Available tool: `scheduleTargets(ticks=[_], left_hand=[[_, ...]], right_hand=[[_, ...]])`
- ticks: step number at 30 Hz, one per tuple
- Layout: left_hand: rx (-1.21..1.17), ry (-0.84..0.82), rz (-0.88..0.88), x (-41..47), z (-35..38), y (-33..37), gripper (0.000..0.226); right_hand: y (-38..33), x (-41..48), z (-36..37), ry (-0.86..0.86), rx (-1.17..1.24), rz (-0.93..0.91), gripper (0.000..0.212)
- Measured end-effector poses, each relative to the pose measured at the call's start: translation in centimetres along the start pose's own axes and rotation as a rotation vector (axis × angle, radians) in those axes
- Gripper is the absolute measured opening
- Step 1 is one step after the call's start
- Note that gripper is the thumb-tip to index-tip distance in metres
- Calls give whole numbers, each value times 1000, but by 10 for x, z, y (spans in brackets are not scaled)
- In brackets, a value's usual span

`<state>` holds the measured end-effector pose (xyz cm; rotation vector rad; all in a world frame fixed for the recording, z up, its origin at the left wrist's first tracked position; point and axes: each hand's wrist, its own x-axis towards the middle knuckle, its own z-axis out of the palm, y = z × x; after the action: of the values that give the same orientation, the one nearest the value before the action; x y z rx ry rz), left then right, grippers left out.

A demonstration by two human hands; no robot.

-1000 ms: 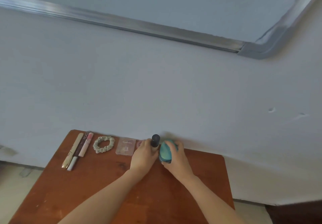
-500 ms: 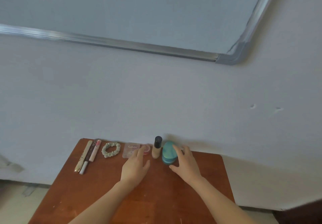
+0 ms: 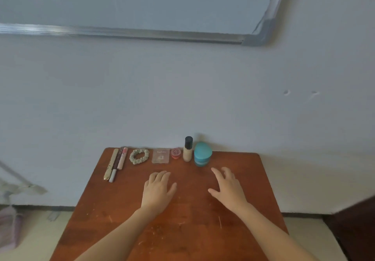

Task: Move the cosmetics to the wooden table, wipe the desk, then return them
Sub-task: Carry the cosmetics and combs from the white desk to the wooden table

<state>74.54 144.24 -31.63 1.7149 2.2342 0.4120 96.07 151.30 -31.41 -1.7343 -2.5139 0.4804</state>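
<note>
wooden table (image 3: 239, 179) carries cosmetics (image 3: 160, 156) lined along its far edge.
</note>
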Motion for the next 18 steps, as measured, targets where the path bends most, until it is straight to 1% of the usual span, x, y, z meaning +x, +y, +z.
scheduleTargets(ticks=[3,9,13,18], left_hand=[[-11,-22,59,0,-3,-1,50],[-69,-42,302,-3,-19,6,48],[-114,-102,450,-28,-28,-10,47],[-144,-233,636,-75,-35,-5,46]], right_hand=[[-4,-25,-1,34,9,84,67],[-27,-84,-14,167,0,310,65],[-64,-144,9,194,34,462,64],[-101,-237,30,186,52,680,66]])
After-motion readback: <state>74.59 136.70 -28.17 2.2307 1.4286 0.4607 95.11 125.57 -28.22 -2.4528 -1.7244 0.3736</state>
